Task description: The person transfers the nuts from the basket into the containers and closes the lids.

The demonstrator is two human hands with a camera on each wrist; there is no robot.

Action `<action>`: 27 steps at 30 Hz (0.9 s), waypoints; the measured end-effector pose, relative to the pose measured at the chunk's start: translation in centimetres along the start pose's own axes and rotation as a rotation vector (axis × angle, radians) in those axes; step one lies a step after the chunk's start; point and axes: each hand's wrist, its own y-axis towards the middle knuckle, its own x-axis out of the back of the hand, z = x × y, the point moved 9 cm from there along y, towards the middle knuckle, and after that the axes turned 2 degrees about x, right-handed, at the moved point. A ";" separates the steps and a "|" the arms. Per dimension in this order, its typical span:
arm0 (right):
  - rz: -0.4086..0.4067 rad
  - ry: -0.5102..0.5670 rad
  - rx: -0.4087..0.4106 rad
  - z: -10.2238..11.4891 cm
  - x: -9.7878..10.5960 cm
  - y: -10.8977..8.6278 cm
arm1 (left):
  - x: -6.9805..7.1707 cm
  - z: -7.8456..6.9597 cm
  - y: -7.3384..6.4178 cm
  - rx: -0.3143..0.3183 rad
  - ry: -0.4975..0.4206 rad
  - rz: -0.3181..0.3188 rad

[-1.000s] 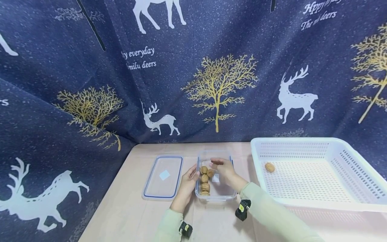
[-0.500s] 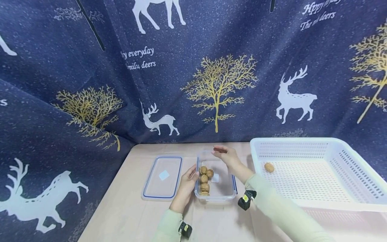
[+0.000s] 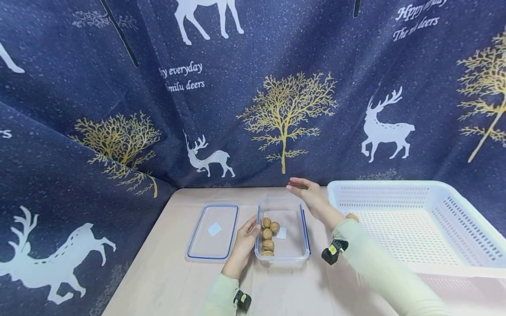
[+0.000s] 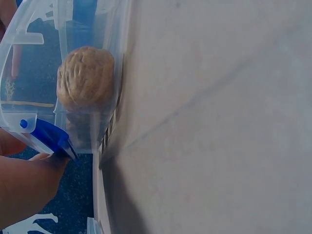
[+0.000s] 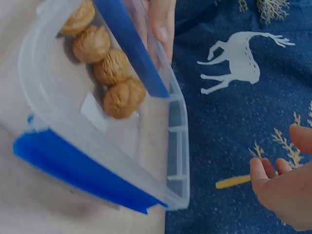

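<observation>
A clear plastic food container with blue side latches stands at the middle of the table. Several walnuts line its left side, one sitting just right of that row. My left hand rests along the container's left wall, fingers fairly straight; in the left wrist view its thumb lies against a blue latch. Beyond the container's far right corner, my right hand is raised, fingers loosely extended and holding nothing. The right wrist view shows this hand apart from the container rim.
Left of the container lies its flat lid with a blue seal. A white perforated basket stands on the right, one walnut in it partly hidden by my right sleeve. A dark patterned cloth hangs behind the table.
My right hand has lifted out of the container and moved right and away, toward the basket. My left hand and the container have stayed put; the right sleeve now partly covers the basket's walnut.
</observation>
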 end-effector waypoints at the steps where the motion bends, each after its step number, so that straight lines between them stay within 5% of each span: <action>1: 0.004 0.000 0.002 0.1 0.2 0.0 | 0.0 0.0 0.0 0.004 -0.005 0.000; 27: 0.057 0.008 0.132 2.7 6.2 -0.1 | 0.0 0.1 -0.1 0.012 0.003 -0.011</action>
